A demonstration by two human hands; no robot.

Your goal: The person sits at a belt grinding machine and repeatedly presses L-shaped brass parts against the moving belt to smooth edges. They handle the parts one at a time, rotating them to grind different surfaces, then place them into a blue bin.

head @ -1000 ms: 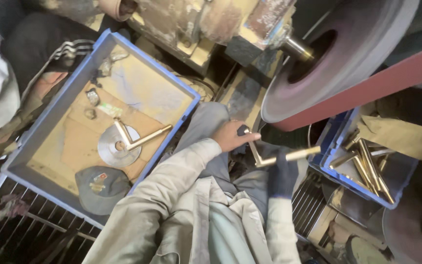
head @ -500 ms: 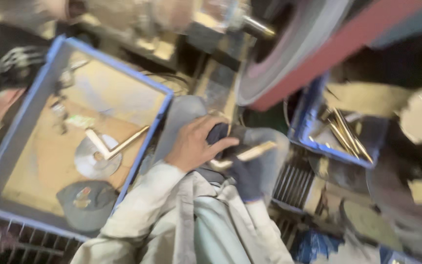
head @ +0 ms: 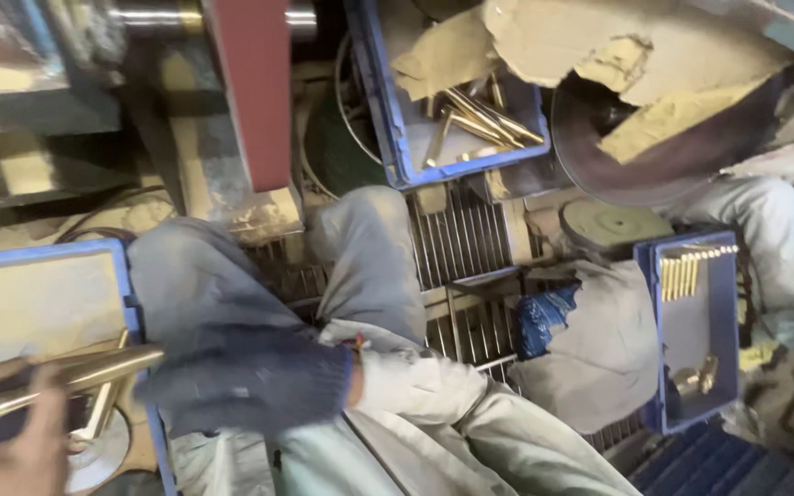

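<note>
Head view: our right hand (head: 245, 381), in a dark blue glove, is closed around one end of a brass rod (head: 94, 372), while our bare left hand (head: 6, 441) grips the other end at the lower left. The rod lies over the edge of the blue tray (head: 130, 303); a second blue crate (head: 388, 110) of brass pieces sits beyond our knees.

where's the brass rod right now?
Head view, lower left: the brass rod is gripped between the bare left hand and gloved right hand, over the blue tray.
</note>
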